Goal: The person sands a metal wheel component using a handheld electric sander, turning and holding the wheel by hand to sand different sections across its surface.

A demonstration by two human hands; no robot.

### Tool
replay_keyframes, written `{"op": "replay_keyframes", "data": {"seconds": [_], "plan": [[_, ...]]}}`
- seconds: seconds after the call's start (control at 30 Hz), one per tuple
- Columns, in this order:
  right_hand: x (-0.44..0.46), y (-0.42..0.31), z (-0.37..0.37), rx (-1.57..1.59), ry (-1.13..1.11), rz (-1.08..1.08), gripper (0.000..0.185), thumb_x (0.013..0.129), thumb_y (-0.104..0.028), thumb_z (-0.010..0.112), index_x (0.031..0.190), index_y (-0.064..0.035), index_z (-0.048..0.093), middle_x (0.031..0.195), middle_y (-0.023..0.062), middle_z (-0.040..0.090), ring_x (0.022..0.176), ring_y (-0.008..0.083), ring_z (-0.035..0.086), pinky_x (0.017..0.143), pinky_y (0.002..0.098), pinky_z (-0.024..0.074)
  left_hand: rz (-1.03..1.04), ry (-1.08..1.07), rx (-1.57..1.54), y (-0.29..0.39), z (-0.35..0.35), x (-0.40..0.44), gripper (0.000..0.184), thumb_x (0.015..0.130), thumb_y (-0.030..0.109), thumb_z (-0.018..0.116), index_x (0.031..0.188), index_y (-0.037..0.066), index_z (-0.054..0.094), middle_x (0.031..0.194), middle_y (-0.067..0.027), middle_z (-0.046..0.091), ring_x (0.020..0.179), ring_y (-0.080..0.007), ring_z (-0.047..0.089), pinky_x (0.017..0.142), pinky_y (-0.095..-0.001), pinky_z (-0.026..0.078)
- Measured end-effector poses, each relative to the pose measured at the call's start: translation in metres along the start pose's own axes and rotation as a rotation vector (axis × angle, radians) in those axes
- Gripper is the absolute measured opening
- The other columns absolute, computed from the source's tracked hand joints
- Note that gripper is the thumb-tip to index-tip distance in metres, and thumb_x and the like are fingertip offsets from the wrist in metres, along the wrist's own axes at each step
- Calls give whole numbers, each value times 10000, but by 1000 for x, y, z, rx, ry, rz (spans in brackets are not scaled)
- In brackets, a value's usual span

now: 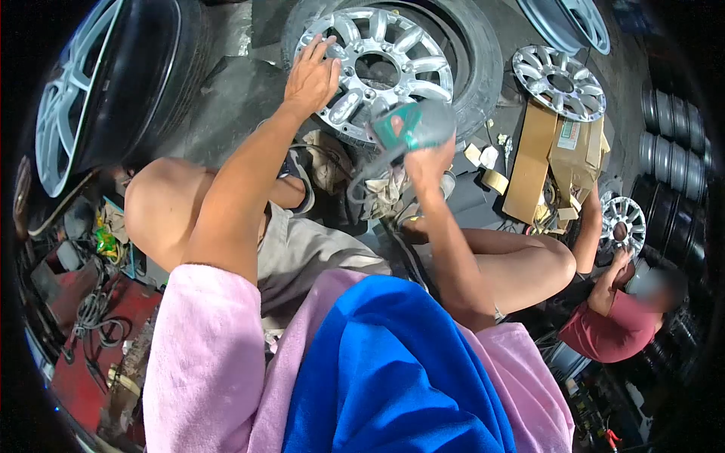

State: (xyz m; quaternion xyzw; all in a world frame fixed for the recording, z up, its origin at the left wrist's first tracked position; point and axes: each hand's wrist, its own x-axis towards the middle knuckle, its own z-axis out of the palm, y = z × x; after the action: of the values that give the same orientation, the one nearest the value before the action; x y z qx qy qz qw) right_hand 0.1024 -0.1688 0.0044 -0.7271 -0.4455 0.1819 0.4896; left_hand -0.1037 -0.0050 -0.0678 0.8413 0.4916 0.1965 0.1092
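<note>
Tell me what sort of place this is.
Probably a wheel repair or refinishing workshop: the right hand holds a green power tool at a bare alloy wheel lying on a tyre, and rows of rims line the right side.

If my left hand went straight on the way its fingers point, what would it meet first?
Your left hand would likely meet the outer rim of the silver multi-spoked metal wheel under its fingers, then the dusty dark rubber tire beyond; fingertip height is unclear.
</note>
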Motion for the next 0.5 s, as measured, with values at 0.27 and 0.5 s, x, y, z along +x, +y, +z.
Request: {"op": "replay_keyframes", "data": {"seconds": [0.27,0.5], "plan": [[110,24,34,-451,-354,-69,835,642,-605,931,1193,-22,697,1139,190,756,1092,352,721,953,444,550,-8,23,-2,-2,0,-3,455,1080,270,421,1030,-8,777,1545,-86,510,1498,-294,373,1231,-467,321],[141,-1,40,-544,-678,-354,765,637,-532,919,1168,-23,707,1109,199,741,1034,395,713,921,462,549,3,99,-32,-6,6,-4,426,1076,268,454,995,10,783,1541,-69,516,1490,-288,381,1226,-461,330]]}}
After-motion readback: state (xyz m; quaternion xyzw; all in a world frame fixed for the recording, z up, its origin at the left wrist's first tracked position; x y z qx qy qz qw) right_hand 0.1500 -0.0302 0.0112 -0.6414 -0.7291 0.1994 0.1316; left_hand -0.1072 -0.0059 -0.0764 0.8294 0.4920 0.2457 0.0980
